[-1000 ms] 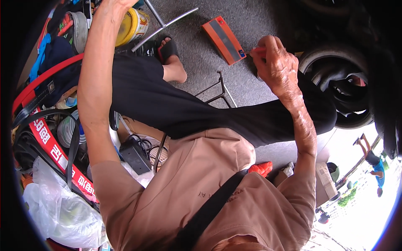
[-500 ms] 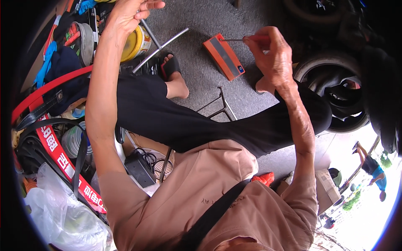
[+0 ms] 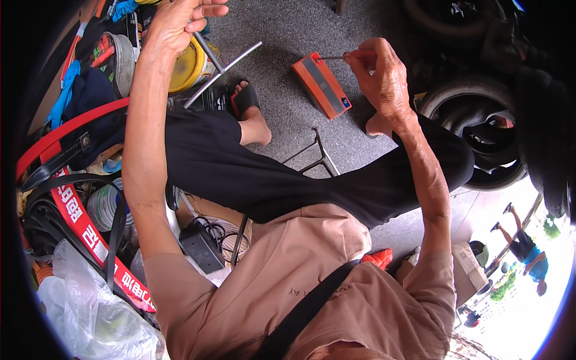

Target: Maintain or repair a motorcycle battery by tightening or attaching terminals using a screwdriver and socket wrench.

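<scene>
My left hand (image 3: 186, 24) is closed round the upper end of a T-shaped metal wrench (image 3: 221, 70), at the far left. The wrench's crossbar slants above my left foot, over a yellow bucket. At the far right of centre my right hand (image 3: 381, 75) pinches a thin dark metal rod (image 3: 332, 58); its handle end is hidden in the fingers. The rod's other end meets the near top corner of an orange-red battery-like block (image 3: 324, 84) with a grey stripe, which rests on the grey floor between my feet. Whether the tip touches the block, I cannot tell.
Tyres (image 3: 474, 126) are piled on the right. A low metal stand (image 3: 321, 153) is between my legs. On the left lie a red strap with white print (image 3: 90, 234), a clear plastic bag (image 3: 90, 300), a yellow bucket (image 3: 189, 66) and a black charger-like box (image 3: 201, 246). A person (image 3: 531, 255) is outside.
My left hand and the wrench have shifted slightly left. My right hand has moved a little left with the rod. The person outside has changed stance.
</scene>
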Demonstrator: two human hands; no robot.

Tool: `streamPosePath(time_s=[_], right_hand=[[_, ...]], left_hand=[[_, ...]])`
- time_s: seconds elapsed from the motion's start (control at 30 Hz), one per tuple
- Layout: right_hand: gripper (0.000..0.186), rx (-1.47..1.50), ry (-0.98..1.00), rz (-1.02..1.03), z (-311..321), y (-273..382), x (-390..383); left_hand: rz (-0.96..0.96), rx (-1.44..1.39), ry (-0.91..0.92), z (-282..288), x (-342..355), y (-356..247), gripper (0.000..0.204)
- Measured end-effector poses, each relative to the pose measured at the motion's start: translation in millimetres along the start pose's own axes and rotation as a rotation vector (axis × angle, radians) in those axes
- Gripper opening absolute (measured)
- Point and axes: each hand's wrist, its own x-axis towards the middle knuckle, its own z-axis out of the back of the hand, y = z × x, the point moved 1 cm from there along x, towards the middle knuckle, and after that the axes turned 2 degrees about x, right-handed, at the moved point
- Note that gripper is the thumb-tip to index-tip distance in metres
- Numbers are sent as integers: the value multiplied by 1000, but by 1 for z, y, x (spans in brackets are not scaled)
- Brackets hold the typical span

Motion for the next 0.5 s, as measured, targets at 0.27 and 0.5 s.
streamPosePath(time_s=[0.27,0.5], right_hand=[[21,-51,21,25,3,5,-4],[18,-172,93,210,10,4,20]], left_hand=[[11,7,-34,1,5,0,18],[34,40,-31,-9,11,1,15]])
